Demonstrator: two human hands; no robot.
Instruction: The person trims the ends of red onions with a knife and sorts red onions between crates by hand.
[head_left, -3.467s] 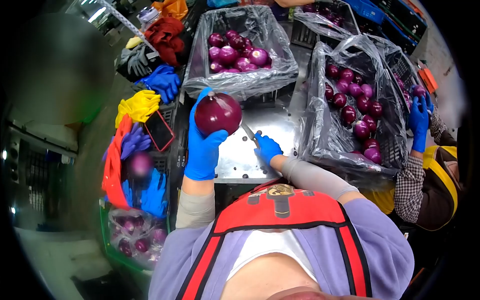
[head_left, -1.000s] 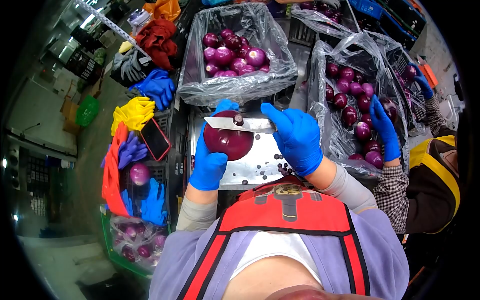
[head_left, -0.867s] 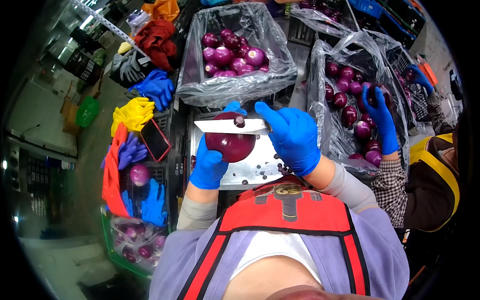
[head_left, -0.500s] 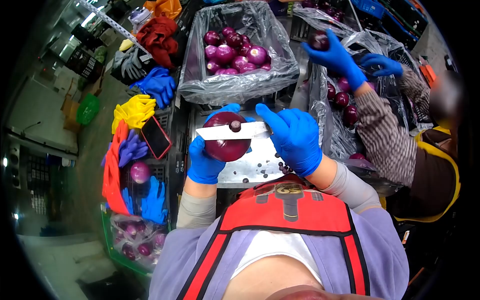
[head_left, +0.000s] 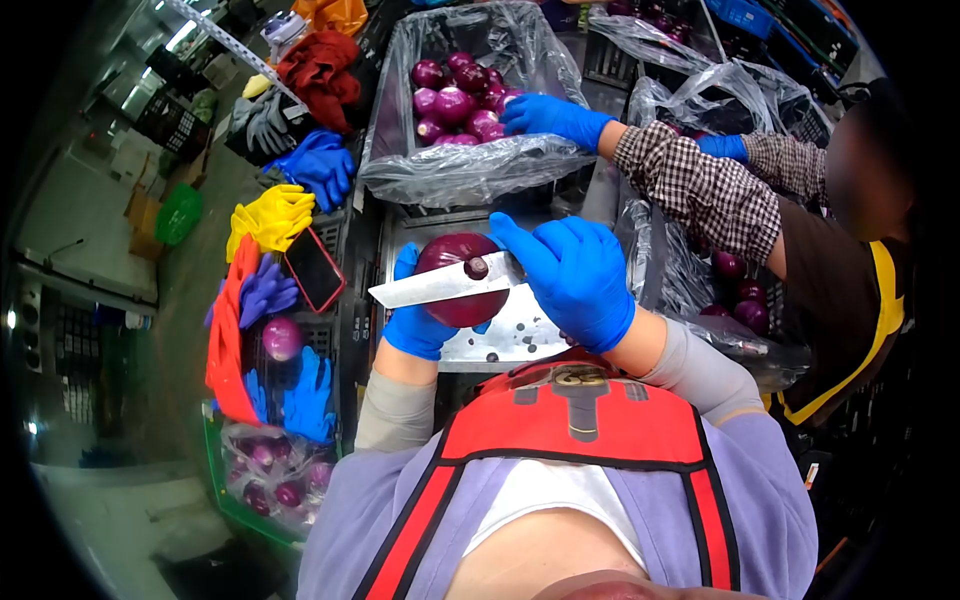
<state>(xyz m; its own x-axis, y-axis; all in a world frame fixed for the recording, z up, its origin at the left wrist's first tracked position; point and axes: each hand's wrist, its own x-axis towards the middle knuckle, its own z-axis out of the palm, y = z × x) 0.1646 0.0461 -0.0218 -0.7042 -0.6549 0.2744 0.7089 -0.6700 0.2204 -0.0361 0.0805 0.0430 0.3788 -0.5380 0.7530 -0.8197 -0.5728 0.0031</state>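
In my blue-gloved left hand [head_left: 416, 330] rests a large red onion [head_left: 462, 308], its fingers wrapped round the onion's left side and underside. My right hand [head_left: 582, 285], gloved in blue too, grips a knife [head_left: 425, 287] whose handle is hidden in the fist. The broad pale blade lies across the face of the onion, tip pointing left. A small dark round piece [head_left: 476, 268], perhaps the onion's stem end, sits at the upper edge of the blade. Beneath both hands is a metal tray [head_left: 535, 325] scattered with several dark bits.
Ahead stands a plastic-lined crate [head_left: 450, 180] of peeled red onions; a co-worker's gloved hand [head_left: 550, 118] reaches into it. At right is another lined crate [head_left: 665, 280] with onions. On the left lie yellow gloves [head_left: 270, 215], a phone [head_left: 315, 270] and a loose onion [head_left: 282, 339].
The knife blade has tilted, its tip now lower on the left. The onion has shifted slightly right and down. The co-worker's hand has moved from the right crate to the onions ahead.
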